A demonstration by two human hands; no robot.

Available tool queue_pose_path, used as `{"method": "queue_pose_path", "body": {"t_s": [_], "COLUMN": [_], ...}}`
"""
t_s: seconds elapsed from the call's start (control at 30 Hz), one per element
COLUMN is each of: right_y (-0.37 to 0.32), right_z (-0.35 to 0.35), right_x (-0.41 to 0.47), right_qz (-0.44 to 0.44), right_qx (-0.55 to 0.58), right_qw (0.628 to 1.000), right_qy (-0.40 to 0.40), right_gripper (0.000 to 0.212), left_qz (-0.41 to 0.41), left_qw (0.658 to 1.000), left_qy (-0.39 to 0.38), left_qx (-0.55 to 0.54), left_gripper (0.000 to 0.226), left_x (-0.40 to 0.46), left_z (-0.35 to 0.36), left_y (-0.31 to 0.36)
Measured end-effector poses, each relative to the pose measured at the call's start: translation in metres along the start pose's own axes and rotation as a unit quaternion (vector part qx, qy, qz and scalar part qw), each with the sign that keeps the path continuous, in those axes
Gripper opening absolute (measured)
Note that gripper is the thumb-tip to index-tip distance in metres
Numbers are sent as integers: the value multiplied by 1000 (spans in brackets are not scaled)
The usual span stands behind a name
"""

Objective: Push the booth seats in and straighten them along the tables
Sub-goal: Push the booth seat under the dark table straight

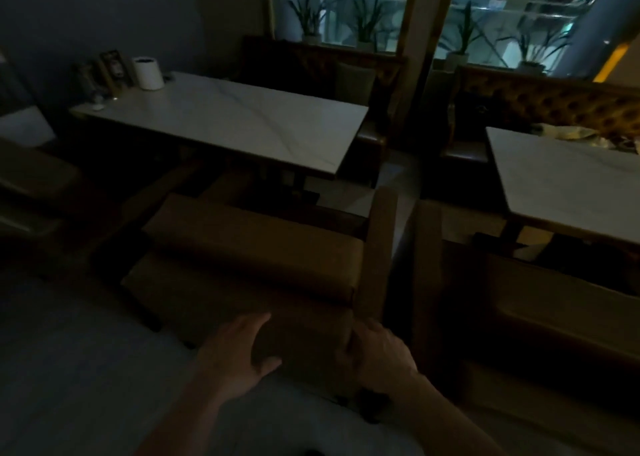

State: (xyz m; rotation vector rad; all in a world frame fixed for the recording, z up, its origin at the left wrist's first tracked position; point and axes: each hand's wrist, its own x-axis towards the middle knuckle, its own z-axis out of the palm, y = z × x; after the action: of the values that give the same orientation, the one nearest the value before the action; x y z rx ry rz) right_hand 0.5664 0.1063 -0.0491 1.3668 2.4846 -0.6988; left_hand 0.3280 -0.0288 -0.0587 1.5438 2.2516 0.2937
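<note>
A brown upholstered booth seat [256, 247] stands below me in dim light, its cushion facing a white marble-look table [228, 123]. The seat sits at an angle to the table's near edge. My left hand [239, 355] lies flat with spread fingers on the top of the seat's backrest [304, 344]. My right hand [377, 355] is wrapped around the backrest's right corner, beside the wooden side panel [381, 247]. A second brown booth seat [540, 320] stands to the right, in front of another white table [568, 181].
A white cylinder [149, 73] and small menu stands [112, 67] sit at the table's far left end. Tufted benches [554, 105] line the window wall, with potted plants [367, 19] on the sill. A narrow gap [403, 233] separates the two near seats. Pale floor [76, 369] lies at lower left.
</note>
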Motion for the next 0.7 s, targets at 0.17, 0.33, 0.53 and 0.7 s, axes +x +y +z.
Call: {"method": "queue_pose_path", "body": {"t_s": [0.17,0.33,0.53,0.7], "right_y": [-61,-115,-164,-167], "right_z": [27,62,102,116], "right_x": [57,132,177,199], "right_qz": [-3,13,55,117], "right_qx": [-12,-13,-38,-54], "right_qw": [1000,1000,998,992], "right_qy": [-10,5,3,1], "right_gripper": [81,85,81,86], "left_qz": [-16,-32,-46,-21], "left_qw": [1000,998,997,997], "left_qy": [8,27,-8,-18], "left_qx": [19,52,68,74], "left_gripper": [92,93,86,82], "left_x": [11,54,109,151], "left_z": [1,-12,-26,-27], "left_y": [-76,-155,-234,-267]}}
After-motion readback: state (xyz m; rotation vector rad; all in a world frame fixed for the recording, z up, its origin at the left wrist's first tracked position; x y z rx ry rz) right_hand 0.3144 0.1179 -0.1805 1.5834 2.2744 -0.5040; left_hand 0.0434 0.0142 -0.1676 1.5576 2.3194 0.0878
